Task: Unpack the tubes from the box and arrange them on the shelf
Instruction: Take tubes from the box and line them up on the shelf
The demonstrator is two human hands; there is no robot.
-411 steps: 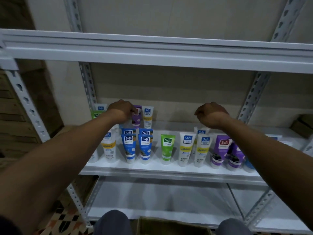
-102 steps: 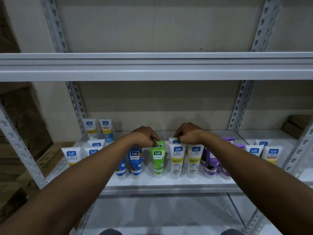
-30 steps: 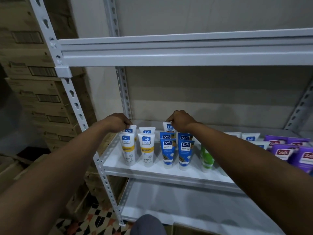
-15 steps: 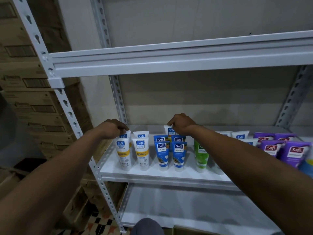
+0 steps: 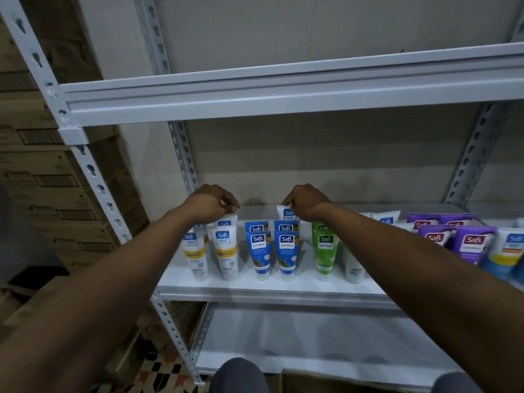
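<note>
— What's crowding you up there?

— A front row of upright tubes: two white tubes with yellow bands [image 5: 226,251], two blue tubes [image 5: 259,251] and a green tube [image 5: 324,251]. Both my arms reach over them. Purple tubes [image 5: 473,245] stand well off to the right, and brown cardboard cartons [image 5: 42,180] are stacked left of the rack.

— Hands?

— My left hand [image 5: 211,204] is knuckles-up, fingers curled down at the top of a back-row white tube [image 5: 225,222]. Whether it truly pinches, I can't tell. My right hand [image 5: 304,201] pinches the crimped top of another white tube with a blue label [image 5: 287,214], upright in the back row behind the blue pair.

— Room to move?

— The grey perforated upright post [image 5: 183,154] rises just beside my left hand. The white metal beam of the upper shelf [image 5: 283,95] hangs well above both hands. Behind the back row the white metal shelf [image 5: 255,211] runs bare to the wall, and its front lip lies just ahead of the front row.
</note>
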